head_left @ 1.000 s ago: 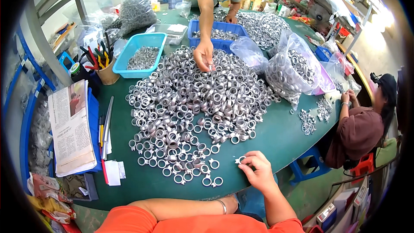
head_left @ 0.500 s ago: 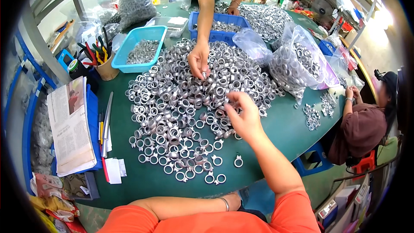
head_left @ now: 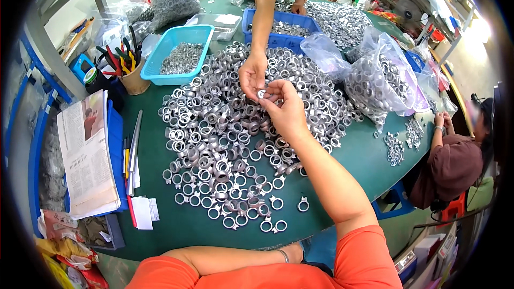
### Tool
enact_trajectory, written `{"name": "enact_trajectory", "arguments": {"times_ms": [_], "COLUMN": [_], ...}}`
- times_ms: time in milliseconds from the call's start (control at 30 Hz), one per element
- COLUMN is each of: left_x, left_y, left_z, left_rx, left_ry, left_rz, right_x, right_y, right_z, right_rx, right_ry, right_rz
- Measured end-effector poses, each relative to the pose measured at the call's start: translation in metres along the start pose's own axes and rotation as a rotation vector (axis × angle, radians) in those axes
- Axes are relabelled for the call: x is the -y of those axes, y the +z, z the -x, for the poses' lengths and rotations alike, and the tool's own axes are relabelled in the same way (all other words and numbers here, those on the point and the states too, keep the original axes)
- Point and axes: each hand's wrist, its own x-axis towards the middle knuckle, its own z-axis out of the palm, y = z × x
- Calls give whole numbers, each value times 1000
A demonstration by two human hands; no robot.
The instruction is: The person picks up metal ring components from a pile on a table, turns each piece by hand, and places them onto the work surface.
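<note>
Over the big pile of grey metal rings [head_left: 225,123], my right hand [head_left: 286,106] meets the hand of a co-worker [head_left: 252,75] who reaches in from across the table. A small silvery metal part [head_left: 261,94] lies at their fingertips, and my thumb and fingers close on it. Its exact shape is too small to make out. My left forearm lies across my front at the table's near edge. Only the back of my left hand [head_left: 293,252] shows past a bracelet; its fingers are hidden. A few loose rings [head_left: 303,204] lie apart from the pile, nearest to me.
A turquoise basket [head_left: 201,56] and a blue crate [head_left: 249,21] hold small metal parts behind the pile. Clear bags of rings [head_left: 369,88] stand right. A tool cup [head_left: 134,79], newspaper [head_left: 88,155] and long pointed tool [head_left: 135,147] sit left. Another person [head_left: 450,166] sits far right.
My right hand has moved up and left from above the pile to the co-worker's hand, and its fingers have closed on the small metal part. The view has shifted slightly.
</note>
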Motion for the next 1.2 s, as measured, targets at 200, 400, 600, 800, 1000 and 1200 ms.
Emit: {"name": "enact_trajectory", "arguments": {"times_ms": [200, 400, 600, 800, 1000, 1200], "left_x": [-1, -1, 1, -1, -2, -5], "left_y": [-3, -5, -7, -6, -7, -8], "left_z": [1, 0, 1, 0, -1, 0], "left_rx": [-3, 1, -2, -12, -24, -30], "left_ry": [7, 6, -1, -6, -8, -6], "left_rz": [9, 13, 15, 20, 10, 13], "right_x": [-6, -6, 2, 8, 17, 22], "right_y": [-1, -7, -10, -23, -28, -27], "right_z": [-5, -9, -10, 6, 36, 60], "right_rx": [44, 80, 18, -74, 18, 8], "right_ry": [-28, 163, 256, 187, 271, 319], "right_rz": [37, -144, -567, -709, -833, -909]}}
